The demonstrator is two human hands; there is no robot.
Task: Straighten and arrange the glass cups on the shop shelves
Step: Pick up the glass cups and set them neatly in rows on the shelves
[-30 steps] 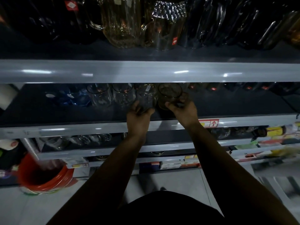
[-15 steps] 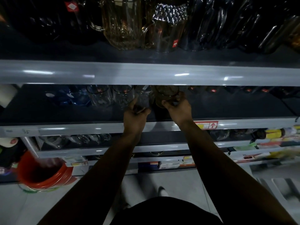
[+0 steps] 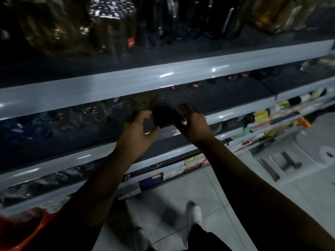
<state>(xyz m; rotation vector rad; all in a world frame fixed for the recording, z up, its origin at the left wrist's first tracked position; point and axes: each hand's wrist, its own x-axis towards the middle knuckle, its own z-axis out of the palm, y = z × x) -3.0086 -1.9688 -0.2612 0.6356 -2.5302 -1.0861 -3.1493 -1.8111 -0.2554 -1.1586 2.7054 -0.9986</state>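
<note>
The frame is dim and blurred. A brownish glass cup (image 3: 143,102) stands on the dark middle shelf (image 3: 226,104), at the right end of a row of clear glass cups (image 3: 87,115), with blue glasses (image 3: 27,127) at the left. My left hand (image 3: 137,129) is just below and right of the brown cup. Its fingertips touch the cup's base, and its thumb is spread apart over the shelf's grey front edge. My right hand (image 3: 192,124) hovers to the right above that edge, fingers curled, with nothing visible in it.
The upper shelf (image 3: 163,77) overhangs the cups and carries large glass jugs (image 3: 59,29) and dark bottles (image 3: 181,20). Lower shelves (image 3: 262,122) hold small coloured packages. An orange bucket (image 3: 23,232) sits at the bottom left. Grey floor tiles (image 3: 235,187) and my shoe (image 3: 195,212) lie below.
The view has swung right and tilted. My right hand has let go of the brown cup and drawn back to the right. My left hand has left the clear cup and now touches the brown one.
</note>
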